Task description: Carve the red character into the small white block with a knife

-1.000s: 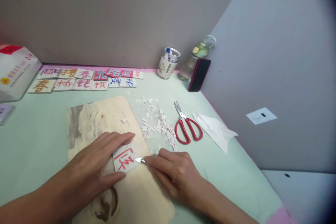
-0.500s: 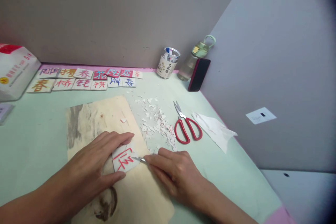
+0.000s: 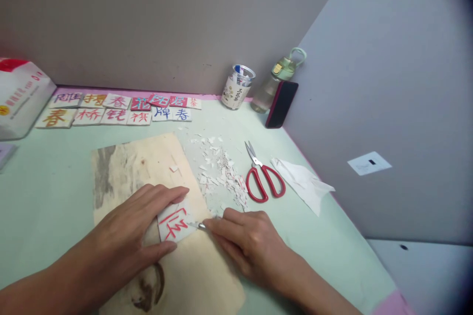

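A white square piece with red brush-like strokes (image 3: pixel 174 222) lies on a pale wooden board (image 3: pixel 129 172). My left hand (image 3: pixel 144 221) holds this piece, with the thumb at its lower edge and the fingers along its upper edge. My right hand (image 3: pixel 249 238) is closed round a small metal-tipped cutting tool (image 3: pixel 201 226); most of the tool is hidden in the hand. Its tip is at the right edge of the piece. A small loose scrap (image 3: pixel 173 169) sits on the board above my left fingers.
White shavings (image 3: pixel 223 172) are scattered right of the board. Beyond them lie red-handled scissors (image 3: pixel 264 177) and a crumpled tissue (image 3: pixel 305 184). Farther back stand a jar (image 3: pixel 236 89), bottle (image 3: pixel 263 93) and phone (image 3: pixel 282 105). Lettered squares (image 3: pixel 116 116) form two rows; a bag (image 3: pixel 22 103) stands left.
The tool tip has shifted very slightly right, away from the strokes on the piece. My left hand keeps its hold, and the view has moved slightly.
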`<state>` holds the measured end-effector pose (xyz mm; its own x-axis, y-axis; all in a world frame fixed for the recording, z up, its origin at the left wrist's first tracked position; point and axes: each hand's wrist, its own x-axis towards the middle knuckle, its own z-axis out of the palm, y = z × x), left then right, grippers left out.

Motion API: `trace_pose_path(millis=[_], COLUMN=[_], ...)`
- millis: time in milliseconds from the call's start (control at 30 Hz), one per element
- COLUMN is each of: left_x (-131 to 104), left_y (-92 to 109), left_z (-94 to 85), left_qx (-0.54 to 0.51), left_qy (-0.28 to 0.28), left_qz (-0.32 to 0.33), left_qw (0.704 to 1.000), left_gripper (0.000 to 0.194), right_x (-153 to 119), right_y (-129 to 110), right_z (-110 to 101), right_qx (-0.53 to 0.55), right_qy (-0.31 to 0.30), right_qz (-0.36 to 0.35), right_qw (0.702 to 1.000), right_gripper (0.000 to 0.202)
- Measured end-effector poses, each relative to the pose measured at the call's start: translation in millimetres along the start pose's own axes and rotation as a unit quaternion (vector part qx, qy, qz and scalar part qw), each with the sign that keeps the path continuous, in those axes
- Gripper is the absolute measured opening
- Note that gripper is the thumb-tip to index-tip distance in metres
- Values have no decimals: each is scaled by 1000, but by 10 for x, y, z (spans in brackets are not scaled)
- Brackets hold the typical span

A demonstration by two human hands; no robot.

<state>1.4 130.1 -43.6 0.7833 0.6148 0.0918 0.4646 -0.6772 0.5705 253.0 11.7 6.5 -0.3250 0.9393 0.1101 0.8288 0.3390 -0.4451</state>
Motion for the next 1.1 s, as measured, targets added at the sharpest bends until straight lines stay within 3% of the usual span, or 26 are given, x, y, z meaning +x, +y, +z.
trace_pose_path(millis=[267,667,1100], left_x=[18,18,-6], left_y=[37,-36,-13], left_z=[-39,18,45], left_qx=[0,-9,29], left_qy=[-9,9,24], left_qz=[11,-8,7], left_qw=[1000,1000,999], left_gripper=[71,69,68], right_x=[-5,-15,-34], right_y=[-55,-48,-181], right_z=[119,46,239], right_qx=[-57,-21,-68], right_qy=[65,28,94], right_qz=[-33,-9,18], right_qw=[996,999,993], right_gripper=[28,27,26])
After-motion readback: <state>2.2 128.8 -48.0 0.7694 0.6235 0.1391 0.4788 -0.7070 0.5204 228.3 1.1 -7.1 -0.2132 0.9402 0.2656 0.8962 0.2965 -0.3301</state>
